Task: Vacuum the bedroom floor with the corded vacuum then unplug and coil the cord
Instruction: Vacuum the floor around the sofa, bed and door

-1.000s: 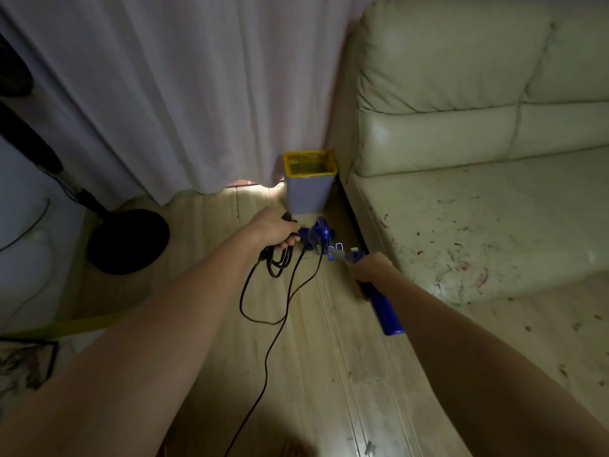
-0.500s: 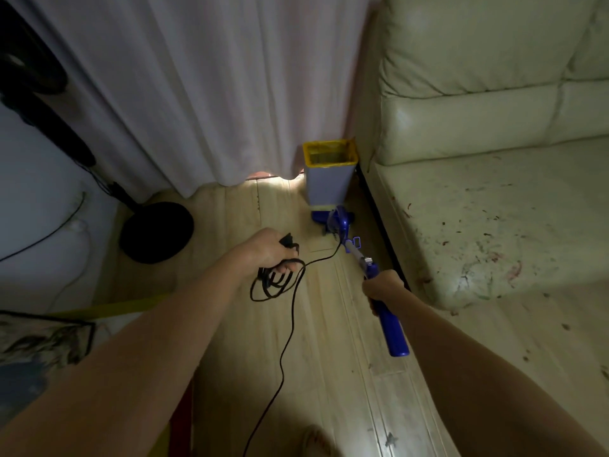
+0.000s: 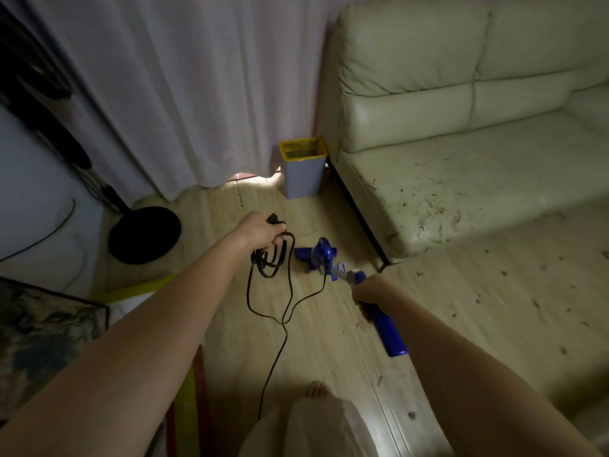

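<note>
So we're looking down at a pale wood floor (image 3: 323,341), speckled with dark bits of debris over on the right side. Biggest thing in view is the cream sofa (image 3: 461,127), its seat cushion littered with the same dark specks. A white curtain (image 3: 184,94) hangs down to the floor beside it. On the left there's a black stand fan base (image 3: 145,234), and a framed picture (image 3: 43,328) lies at the left edge.

Tucked between curtain and sofa is a small grey bin (image 3: 304,171) with a yellow liner; we can't tell what's inside, it just looks dark yellow from here.

The blue vacuum (image 3: 321,257) sits head-down on the floor just in front of the sofa's corner, near the bin. Our right hand (image 3: 370,290) is wrapped around its handle. Our left hand (image 3: 262,230) grips a bunch of loops of the black cord (image 3: 283,305), with the plug poking out the top of the fist. The rest of the cord dangles in loops, one strand reaching the vacuum, another trailing toward our bare foot (image 3: 317,389).
</note>
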`<action>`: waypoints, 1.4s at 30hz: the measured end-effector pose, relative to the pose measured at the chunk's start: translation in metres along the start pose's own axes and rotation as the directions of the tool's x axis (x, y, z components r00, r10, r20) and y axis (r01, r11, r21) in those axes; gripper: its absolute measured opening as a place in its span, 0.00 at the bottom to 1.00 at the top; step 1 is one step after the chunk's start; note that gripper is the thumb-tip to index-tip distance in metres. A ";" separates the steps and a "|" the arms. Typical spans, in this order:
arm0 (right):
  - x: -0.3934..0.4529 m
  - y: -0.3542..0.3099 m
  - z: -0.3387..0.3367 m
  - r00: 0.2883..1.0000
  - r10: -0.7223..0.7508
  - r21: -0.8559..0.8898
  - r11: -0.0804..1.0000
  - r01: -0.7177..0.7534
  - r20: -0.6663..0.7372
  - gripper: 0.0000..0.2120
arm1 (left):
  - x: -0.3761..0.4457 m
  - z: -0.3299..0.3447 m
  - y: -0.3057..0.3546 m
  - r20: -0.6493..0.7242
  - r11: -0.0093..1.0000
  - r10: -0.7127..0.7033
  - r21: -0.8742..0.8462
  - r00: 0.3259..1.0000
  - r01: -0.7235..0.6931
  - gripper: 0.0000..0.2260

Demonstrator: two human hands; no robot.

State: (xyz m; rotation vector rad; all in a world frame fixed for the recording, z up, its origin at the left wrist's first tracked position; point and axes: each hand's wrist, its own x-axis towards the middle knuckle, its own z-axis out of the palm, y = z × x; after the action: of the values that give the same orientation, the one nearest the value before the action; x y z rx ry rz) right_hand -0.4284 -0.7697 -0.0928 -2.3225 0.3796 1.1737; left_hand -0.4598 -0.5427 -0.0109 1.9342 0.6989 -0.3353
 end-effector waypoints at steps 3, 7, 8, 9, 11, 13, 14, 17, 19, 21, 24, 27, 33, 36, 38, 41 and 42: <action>-0.043 0.029 0.036 1.000 0.011 0.004 1.000 -0.011 -0.008 0.10 | -0.042 -0.006 -0.023 0.017 0.999 0.036 -0.005 0.999 -0.036 0.09; -0.097 0.072 0.076 0.999 0.043 0.045 0.998 -0.042 -0.018 0.09 | -0.087 -0.016 -0.040 0.041 0.997 0.080 0.011 0.996 -0.080 0.09; -0.107 0.078 0.081 0.998 0.054 0.046 0.997 -0.053 -0.019 0.07 | -0.094 -0.017 -0.041 0.043 0.996 0.086 0.004 0.995 -0.086 0.09; -0.121 0.086 0.088 0.998 0.066 0.052 0.997 -0.065 -0.020 0.05 | -0.104 -0.019 -0.044 0.046 0.995 0.097 0.004 0.994 -0.097 0.09; -0.140 0.090 0.094 0.996 0.083 0.065 0.995 -0.082 -0.017 0.02 | -0.117 -0.021 -0.046 0.053 0.992 0.122 0.012 0.991 -0.122 0.09; -0.154 0.093 0.101 0.996 0.088 0.085 0.992 -0.089 0.015 0.03 | -0.128 -0.019 -0.050 0.072 0.991 0.131 0.010 0.989 -0.132 0.08; -0.159 0.094 0.106 0.994 0.099 0.102 0.990 -0.102 0.035 0.04 | -0.134 -0.017 -0.052 0.085 0.992 0.125 0.003 0.988 -0.126 0.08; -0.165 0.092 0.122 0.988 0.141 0.238 0.959 -0.151 0.057 0.13 | -0.145 -0.011 -0.053 0.094 0.991 0.131 -0.015 0.987 -0.130 0.07; -0.167 0.086 0.125 0.988 0.144 0.302 0.941 -0.155 0.057 0.16 | -0.146 -0.008 -0.051 0.091 0.990 0.140 -0.013 0.986 -0.140 0.07; -0.166 0.077 0.126 0.990 0.129 0.341 0.930 -0.139 0.053 0.16 | -0.141 -0.005 -0.051 0.101 0.990 0.141 -0.003 0.985 -0.141 0.08; -0.157 0.065 0.131 0.993 0.105 0.390 0.914 -0.114 0.044 0.15 | -0.134 0.003 -0.052 0.123 0.992 0.121 0.017 0.985 -0.124 0.08; -0.145 0.060 0.134 0.993 0.112 0.442 0.889 -0.120 0.044 0.12 | -0.127 0.011 -0.048 0.137 0.991 0.122 0.036 0.983 -0.128 0.08; -0.108 0.059 0.118 0.994 0.112 0.478 0.872 -0.107 0.019 0.12 | -0.101 0.021 -0.035 0.134 0.992 0.111 0.044 0.985 -0.118 0.08; -0.086 0.055 0.095 0.993 0.116 0.416 0.903 -0.103 -0.004 0.12 | -0.087 0.027 -0.027 0.137 0.993 0.090 0.060 0.986 -0.099 0.07; -0.074 0.050 0.077 0.995 0.097 0.373 0.924 -0.087 -0.008 0.13 | -0.076 0.029 -0.022 0.128 0.995 0.075 0.052 0.989 -0.082 0.07; -0.069 0.050 0.058 0.996 0.085 0.291 0.953 -0.079 -0.006 0.12 | -0.066 0.031 -0.020 0.122 0.998 0.040 0.035 0.992 -0.044 0.08; -0.070 0.053 0.054 0.996 0.092 0.270 0.959 -0.087 -0.006 0.12 | -0.064 0.033 -0.019 0.124 0.999 0.030 0.036 0.992 -0.035 0.09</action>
State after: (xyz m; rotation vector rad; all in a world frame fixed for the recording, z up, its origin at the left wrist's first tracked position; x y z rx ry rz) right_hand -0.5299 -0.7825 -0.0800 -2.0997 0.6179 1.0687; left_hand -0.5196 -0.5866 -0.0065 1.9404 0.5827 -0.4469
